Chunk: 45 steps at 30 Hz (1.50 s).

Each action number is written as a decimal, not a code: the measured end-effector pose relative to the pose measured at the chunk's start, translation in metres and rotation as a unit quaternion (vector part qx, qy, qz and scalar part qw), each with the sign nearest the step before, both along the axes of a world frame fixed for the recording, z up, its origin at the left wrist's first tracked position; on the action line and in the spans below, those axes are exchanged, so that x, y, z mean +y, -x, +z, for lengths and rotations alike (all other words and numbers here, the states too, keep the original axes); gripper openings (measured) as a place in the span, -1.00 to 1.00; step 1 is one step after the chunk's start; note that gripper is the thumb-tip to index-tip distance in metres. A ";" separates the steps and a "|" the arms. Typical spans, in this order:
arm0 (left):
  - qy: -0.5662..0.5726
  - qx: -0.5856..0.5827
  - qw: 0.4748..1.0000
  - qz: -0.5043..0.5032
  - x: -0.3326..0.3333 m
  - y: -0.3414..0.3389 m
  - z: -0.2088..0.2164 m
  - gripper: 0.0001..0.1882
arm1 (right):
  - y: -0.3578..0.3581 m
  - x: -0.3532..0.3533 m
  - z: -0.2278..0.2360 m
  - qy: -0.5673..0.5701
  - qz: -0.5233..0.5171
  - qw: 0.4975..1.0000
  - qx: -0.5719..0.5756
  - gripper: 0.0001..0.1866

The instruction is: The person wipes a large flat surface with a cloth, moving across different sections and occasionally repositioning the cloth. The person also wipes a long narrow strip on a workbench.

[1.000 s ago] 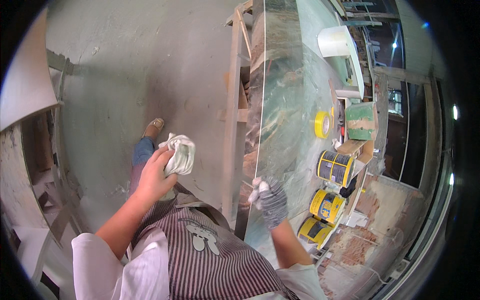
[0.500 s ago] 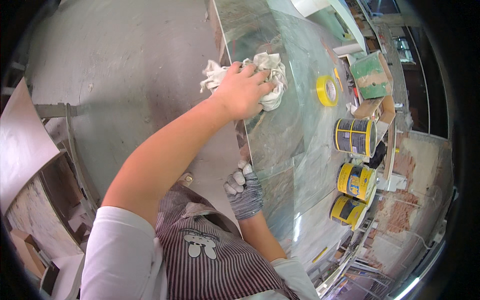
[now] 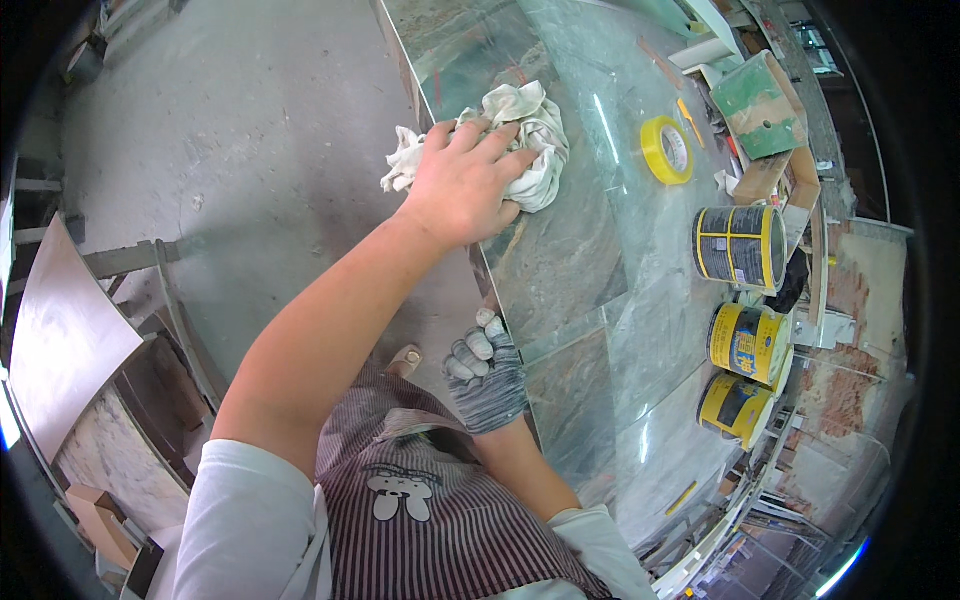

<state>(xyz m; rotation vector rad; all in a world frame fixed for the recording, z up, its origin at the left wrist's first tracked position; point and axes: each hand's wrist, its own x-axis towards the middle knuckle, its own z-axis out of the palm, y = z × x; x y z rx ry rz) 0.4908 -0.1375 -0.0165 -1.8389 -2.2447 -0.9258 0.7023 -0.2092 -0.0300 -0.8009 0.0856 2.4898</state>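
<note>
My bare left hand (image 3: pixel 465 185) presses down on a crumpled white cloth (image 3: pixel 540 150), its fingers bent into the folds. The cloth lies across the left edge of a glossy grey-green and brown stone-patterned slab (image 3: pixel 560 250), and one loose end hangs past that edge. Nearer to me, my right hand (image 3: pixel 487 375) wears a grey knitted glove with pale fingertips. It is curled closed beside the slab's edge, and whatever may be inside its fingers is hidden.
To the right on the worktop stand a roll of yellow tape (image 3: pixel 667 150), a dark can with yellow bands (image 3: pixel 740 247), two yellow cans (image 3: pixel 745 340) and a green-sided box (image 3: pixel 760 108). Curved pale panels (image 3: pixel 75 330) lean at the left above the grey floor (image 3: pixel 260 150).
The view has shifted, with the cans and tape now farther right. My left hand still presses the cloth near the slab's edge, its folds slightly rearranged. My right hand stays curled beside the edge.
</note>
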 end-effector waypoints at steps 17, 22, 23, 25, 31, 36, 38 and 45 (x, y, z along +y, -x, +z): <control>0.002 0.001 1.000 0.007 -0.001 0.000 0.000 -0.39 | 0.003 0.004 0.006 0.060 -0.017 0.998 -0.005 -0.89; -0.008 0.003 1.000 0.002 0.000 -0.001 0.000 -0.39 | 0.003 0.003 0.006 0.054 -0.021 0.998 -0.001 -0.89; -0.004 0.006 1.000 0.004 0.000 0.000 -0.001 -0.38 | 0.004 0.003 0.007 0.057 -0.020 0.998 -0.016 -0.89; 0.002 0.009 1.000 0.002 0.000 0.000 0.000 -0.38 | 0.005 0.002 0.011 0.056 -0.026 0.997 -0.036 -0.89; 0.006 0.016 1.000 -0.005 0.000 0.000 0.002 -0.38 | 0.006 0.000 0.016 0.055 -0.045 0.995 -0.074 -0.91; 0.003 0.019 1.000 -0.006 0.001 0.000 0.001 -0.39 | 0.004 -0.003 0.019 0.050 -0.053 0.994 -0.078 -0.90; 0.000 0.021 1.000 -0.007 0.002 0.000 0.001 -0.38 | -0.006 -0.008 0.012 0.040 -0.058 0.996 -0.058 -0.90; 0.025 0.021 0.999 0.002 0.000 0.000 0.000 -0.37 | -0.008 -0.009 0.017 0.056 -0.073 0.993 -0.077 -0.88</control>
